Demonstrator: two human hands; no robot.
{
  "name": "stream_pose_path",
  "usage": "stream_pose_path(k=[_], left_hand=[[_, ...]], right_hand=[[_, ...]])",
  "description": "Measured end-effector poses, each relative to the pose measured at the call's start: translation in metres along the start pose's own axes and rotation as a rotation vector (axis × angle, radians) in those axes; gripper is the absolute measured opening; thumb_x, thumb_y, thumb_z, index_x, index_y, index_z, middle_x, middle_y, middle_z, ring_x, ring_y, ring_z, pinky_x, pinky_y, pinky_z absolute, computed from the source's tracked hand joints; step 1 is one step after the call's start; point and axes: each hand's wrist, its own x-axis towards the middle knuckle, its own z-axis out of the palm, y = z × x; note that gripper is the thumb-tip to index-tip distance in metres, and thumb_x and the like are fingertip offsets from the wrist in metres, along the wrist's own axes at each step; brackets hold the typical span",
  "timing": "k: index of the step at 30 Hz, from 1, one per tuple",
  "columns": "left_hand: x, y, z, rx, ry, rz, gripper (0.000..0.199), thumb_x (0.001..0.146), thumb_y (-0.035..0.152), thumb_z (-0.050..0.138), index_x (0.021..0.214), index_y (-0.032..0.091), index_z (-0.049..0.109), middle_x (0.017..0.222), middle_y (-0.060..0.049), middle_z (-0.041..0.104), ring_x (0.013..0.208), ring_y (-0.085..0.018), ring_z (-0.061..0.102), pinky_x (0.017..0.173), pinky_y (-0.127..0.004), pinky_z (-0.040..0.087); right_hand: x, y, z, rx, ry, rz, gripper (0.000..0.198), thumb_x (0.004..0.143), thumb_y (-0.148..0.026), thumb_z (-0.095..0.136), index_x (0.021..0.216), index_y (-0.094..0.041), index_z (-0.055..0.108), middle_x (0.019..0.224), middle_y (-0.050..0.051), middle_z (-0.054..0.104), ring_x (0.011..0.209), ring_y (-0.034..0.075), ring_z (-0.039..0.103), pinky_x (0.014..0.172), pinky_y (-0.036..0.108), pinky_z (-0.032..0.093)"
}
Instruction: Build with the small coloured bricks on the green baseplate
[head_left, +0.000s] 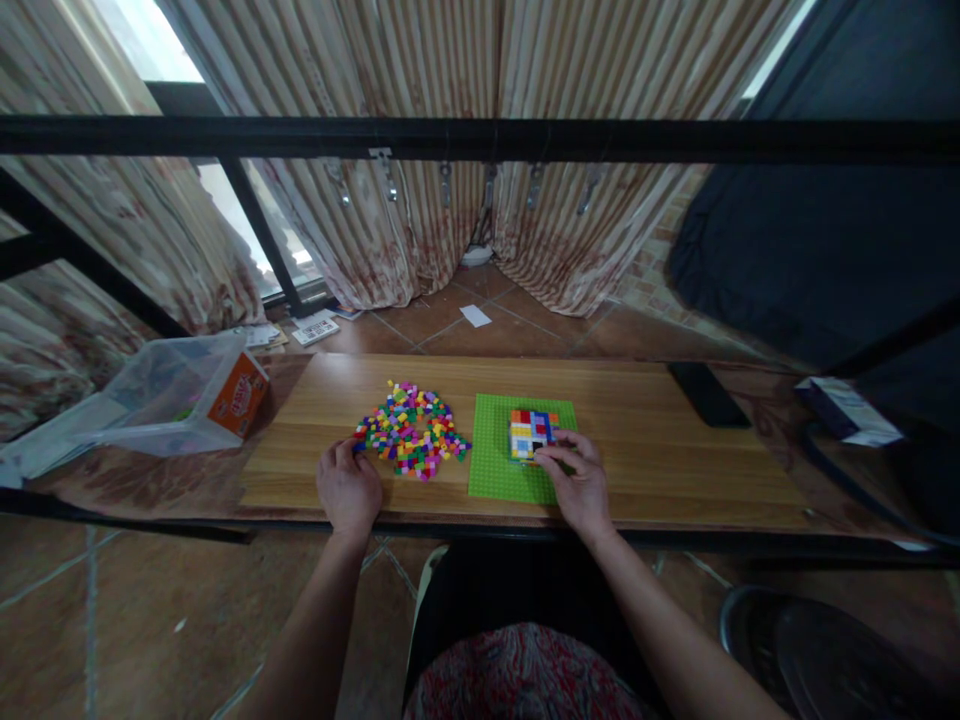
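A light-green studded baseplate (491, 475) lies on the wooden board, bearing a low, multicoloured block of toy bricks (523, 432). At the front right corner of that block, my right hand (581, 483) pinches thumb and finger together, with a small dark toy brick at the tips. Left of the baseplate spreads a loose pile of small coloured bricks (421, 425). My left hand (349, 490) rests at the pile's left edge with curled fingers. Dark blue bricks show by its fingertips; whether one is held is too small to make out.
A clear plastic bin (176, 425) with an orange box (238, 398) stands left of the wooden board (645, 470). A black phone-like slab (707, 394) lies at the board's right. Past it is a dark-and-white box (847, 410). A black bar (480, 138) with hanging clips crosses above.
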Motion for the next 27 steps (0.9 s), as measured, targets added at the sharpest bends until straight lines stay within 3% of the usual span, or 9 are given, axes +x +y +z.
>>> stream_pose_path(k=[13,27], left_hand=[[0.0005,0.0006,-0.0010,-0.019,-0.008,-0.001,0.029,0.085,0.017,0.043,0.107,0.014,0.062,0.109,-0.013,0.060,0.109,-0.027,0.054,0.097,-0.041,0.042],[0.0005,-0.0001,-0.0005,0.000,-0.014,-0.006,0.028,0.086,0.017,0.043,0.106,0.013,0.062,0.107,-0.014,0.060,0.106,-0.027,0.054,0.094,-0.041,0.043]], right_hand=[[-0.0005,0.0025,0.0085,0.046,0.089,0.052,0.015,0.076,-0.039,0.070,0.074,-0.025,0.073,0.114,0.006,0.056,0.106,0.023,0.053,0.094,0.045,0.041],[0.0036,-0.0043,0.0048,0.047,0.033,0.077,0.017,0.075,-0.040,0.070,0.072,-0.024,0.073,0.112,0.007,0.056,0.103,0.023,0.055,0.093,0.043,0.042]])
